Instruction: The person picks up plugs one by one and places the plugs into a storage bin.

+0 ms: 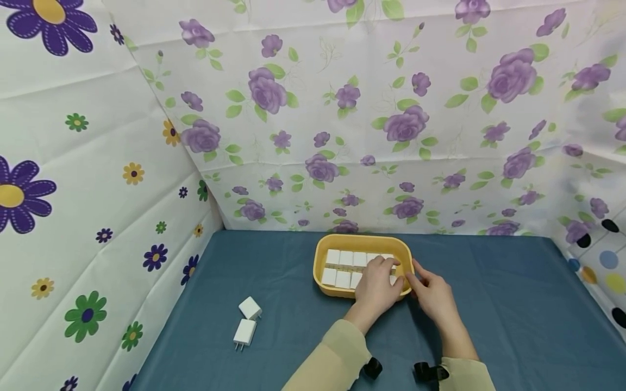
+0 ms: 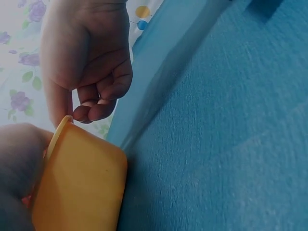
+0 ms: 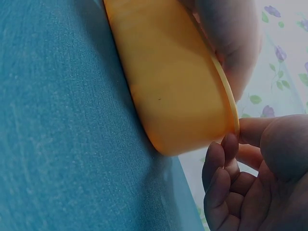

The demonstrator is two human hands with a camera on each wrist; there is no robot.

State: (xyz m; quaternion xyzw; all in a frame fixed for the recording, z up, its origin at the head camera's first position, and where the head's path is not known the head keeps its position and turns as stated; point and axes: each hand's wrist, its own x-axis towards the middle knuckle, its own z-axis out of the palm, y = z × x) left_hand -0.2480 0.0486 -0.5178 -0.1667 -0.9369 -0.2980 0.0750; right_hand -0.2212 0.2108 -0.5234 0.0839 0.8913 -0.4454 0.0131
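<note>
A yellow plastic basket (image 1: pixel 320 255) stands on the table with rows of white charger plugs (image 1: pixel 346 258) inside. My left hand (image 1: pixel 376 285) reaches over its near rim, fingers bent down among the plugs at the right end. A white plug shows between that thumb and the fingers; whether they pinch it is hidden. At the basket's right end my right hand (image 1: pixel 434 296) pinches the rim with thumb and fingertips, seen closely in the right wrist view, where the yellow wall (image 3: pixel 178 82) fills the middle.
Two loose white plugs lie to the left on the blue tablecloth (image 1: pixel 195 326), one plug (image 1: pixel 250 308) behind the other plug (image 1: pixel 244 332), whose prongs point toward me. Flower-printed sheets (image 1: pixel 293 136) hang along the back and sides of the table.
</note>
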